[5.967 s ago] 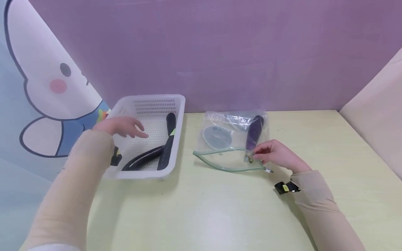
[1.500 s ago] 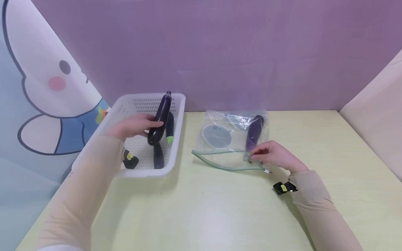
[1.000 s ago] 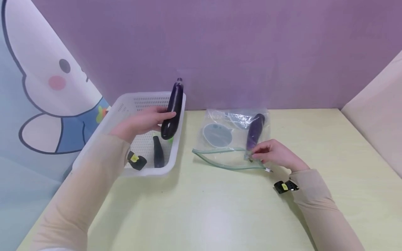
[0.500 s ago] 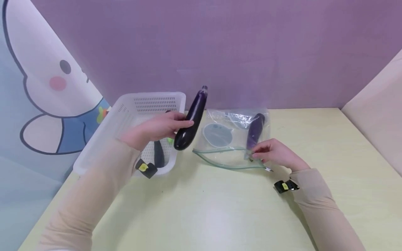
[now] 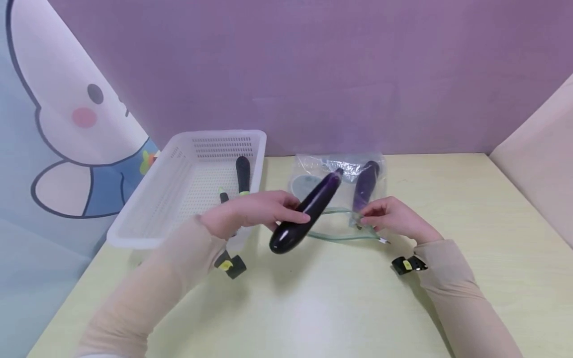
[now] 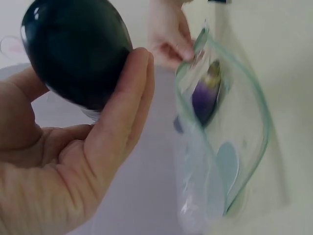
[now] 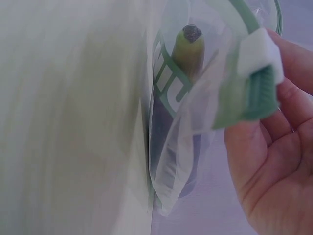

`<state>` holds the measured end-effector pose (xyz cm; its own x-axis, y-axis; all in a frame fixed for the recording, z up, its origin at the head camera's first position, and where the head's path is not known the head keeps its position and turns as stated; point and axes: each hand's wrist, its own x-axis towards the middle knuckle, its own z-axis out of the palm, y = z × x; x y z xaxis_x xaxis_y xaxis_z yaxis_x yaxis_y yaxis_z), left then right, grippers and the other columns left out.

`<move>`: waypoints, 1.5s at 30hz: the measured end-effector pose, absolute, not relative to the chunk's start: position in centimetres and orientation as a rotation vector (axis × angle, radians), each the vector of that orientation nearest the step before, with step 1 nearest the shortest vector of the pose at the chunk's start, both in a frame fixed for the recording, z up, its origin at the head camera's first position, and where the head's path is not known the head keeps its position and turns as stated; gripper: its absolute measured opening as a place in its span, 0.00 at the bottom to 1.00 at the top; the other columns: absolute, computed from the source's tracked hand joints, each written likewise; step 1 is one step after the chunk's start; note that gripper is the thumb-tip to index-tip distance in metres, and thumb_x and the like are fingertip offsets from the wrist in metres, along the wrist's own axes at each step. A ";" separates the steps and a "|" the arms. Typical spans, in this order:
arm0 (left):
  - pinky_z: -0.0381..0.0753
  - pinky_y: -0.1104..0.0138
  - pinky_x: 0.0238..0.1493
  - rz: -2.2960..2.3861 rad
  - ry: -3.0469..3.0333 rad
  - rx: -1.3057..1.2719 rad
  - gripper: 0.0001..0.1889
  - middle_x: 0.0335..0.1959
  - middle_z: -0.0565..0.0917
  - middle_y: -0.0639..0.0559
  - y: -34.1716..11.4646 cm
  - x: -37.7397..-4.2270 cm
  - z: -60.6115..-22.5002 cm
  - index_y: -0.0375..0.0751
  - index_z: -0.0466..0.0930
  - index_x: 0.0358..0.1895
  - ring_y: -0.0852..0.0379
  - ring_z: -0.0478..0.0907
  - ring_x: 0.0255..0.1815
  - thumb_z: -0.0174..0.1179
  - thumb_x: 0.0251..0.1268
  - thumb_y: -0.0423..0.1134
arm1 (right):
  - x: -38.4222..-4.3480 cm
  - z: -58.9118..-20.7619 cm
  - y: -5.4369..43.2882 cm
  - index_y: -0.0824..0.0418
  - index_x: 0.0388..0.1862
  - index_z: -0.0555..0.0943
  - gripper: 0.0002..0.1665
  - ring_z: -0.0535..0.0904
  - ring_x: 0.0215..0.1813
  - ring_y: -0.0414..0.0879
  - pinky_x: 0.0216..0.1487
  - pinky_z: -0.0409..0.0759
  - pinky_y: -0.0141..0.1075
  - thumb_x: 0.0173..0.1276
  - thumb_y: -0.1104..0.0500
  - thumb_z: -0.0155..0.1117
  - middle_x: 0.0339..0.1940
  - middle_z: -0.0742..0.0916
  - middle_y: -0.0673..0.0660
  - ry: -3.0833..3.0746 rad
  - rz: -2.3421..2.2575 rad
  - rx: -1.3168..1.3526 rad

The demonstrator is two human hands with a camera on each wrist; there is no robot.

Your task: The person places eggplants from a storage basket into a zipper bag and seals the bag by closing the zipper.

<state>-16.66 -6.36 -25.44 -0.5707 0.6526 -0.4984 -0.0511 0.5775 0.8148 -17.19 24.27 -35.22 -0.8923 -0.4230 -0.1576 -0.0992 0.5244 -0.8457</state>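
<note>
My left hand (image 5: 259, 209) grips a dark purple eggplant (image 5: 315, 204) in the air, thumb on one side and fingers on the other. Its stem end points away to the right, over a clear zip bag (image 5: 306, 185) lying on the table. The bag's green-edged mouth (image 6: 266, 112) gapes toward me in the left wrist view. Another eggplant (image 5: 366, 184) lies inside the bag on its right side, stem toward the mouth. At the mouth's right corner my right hand (image 5: 398, 218) pinches the bag edge. A white slider (image 7: 259, 51) sits beside those fingers in the right wrist view.
To the left stands a white perforated basket (image 5: 147, 209). Inside it lie an eggplant (image 5: 243, 174) with a green stem end and another eggplant (image 5: 224, 197), partly hidden by my left arm. A purple wall (image 5: 313, 74) rises behind the table (image 5: 313, 308).
My left hand took an eggplant from the basket, lifted it over the rim and carried it right and nearer, tilting it toward the bag mouth. My right hand has stayed at the bag's corner.
</note>
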 end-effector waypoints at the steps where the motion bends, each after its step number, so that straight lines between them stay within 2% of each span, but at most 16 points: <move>1: 0.84 0.61 0.44 1.037 1.949 0.493 0.18 0.45 0.81 0.41 -6.1 -16.5 -25.7 0.28 0.71 0.53 0.55 0.82 0.40 0.52 0.70 0.40 | -17.2 -35.3 24.3 0.71 0.46 0.81 0.14 0.81 0.34 0.42 0.37 0.83 0.35 0.63 0.64 0.62 0.39 0.87 0.64 2.424 -1.314 -0.433; 16: 0.83 0.67 0.37 0.788 1.979 0.539 0.15 0.38 0.81 0.48 -5.1 -15.8 -29.0 0.33 0.74 0.48 0.59 0.81 0.35 0.57 0.66 0.42 | -17.2 -35.4 24.5 0.72 0.45 0.80 0.14 0.81 0.34 0.41 0.37 0.83 0.35 0.63 0.65 0.62 0.37 0.86 0.63 2.418 -1.322 -0.425; 23: 0.76 0.72 0.29 0.661 2.102 0.576 0.13 0.31 0.80 0.52 -4.8 -15.5 -30.6 0.37 0.77 0.38 0.62 0.76 0.28 0.60 0.63 0.44 | -17.2 -35.6 24.5 0.71 0.45 0.81 0.13 0.81 0.34 0.40 0.37 0.83 0.35 0.63 0.64 0.62 0.37 0.86 0.61 2.413 -1.315 -0.411; 27: 0.73 0.73 0.28 0.640 2.168 0.572 0.12 0.29 0.79 0.54 -4.6 -15.3 -31.2 0.38 0.77 0.37 0.63 0.75 0.26 0.60 0.63 0.45 | -17.2 -35.6 24.5 0.71 0.45 0.80 0.13 0.81 0.34 0.41 0.37 0.83 0.35 0.63 0.65 0.62 0.38 0.86 0.62 2.418 -1.309 -0.408; 34: 0.67 0.73 0.24 0.633 2.297 0.573 0.13 0.21 0.72 0.56 -4.4 -15.1 -32.4 0.40 0.74 0.28 0.63 0.69 0.21 0.60 0.63 0.46 | -17.1 -35.4 24.2 0.72 0.46 0.80 0.14 0.81 0.35 0.41 0.38 0.83 0.35 0.63 0.65 0.62 0.39 0.86 0.63 2.402 -1.328 -0.423; 40: 0.68 0.73 0.26 0.747 2.339 0.544 0.15 0.21 0.76 0.57 -4.0 -15.5 -34.0 0.40 0.79 0.29 0.63 0.71 0.22 0.57 0.64 0.49 | -17.4 -35.2 24.1 0.72 0.46 0.80 0.14 0.81 0.34 0.40 0.38 0.83 0.34 0.63 0.65 0.62 0.40 0.86 0.66 2.406 -1.332 -0.418; 45: 0.70 0.72 0.26 0.891 2.349 0.489 0.17 0.21 0.74 0.55 -3.3 -15.8 -34.9 0.38 0.79 0.33 0.61 0.70 0.22 0.55 0.66 0.51 | -17.4 -35.3 24.2 0.73 0.45 0.80 0.14 0.80 0.33 0.39 0.37 0.83 0.35 0.63 0.65 0.62 0.39 0.86 0.65 2.410 -1.332 -0.424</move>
<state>-15.76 -3.27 -34.92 -0.7684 0.5129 -0.3828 0.1302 0.7109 0.6911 -17.36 24.17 -35.27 -0.8927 -0.4213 -0.1602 -0.0887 0.5126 -0.8540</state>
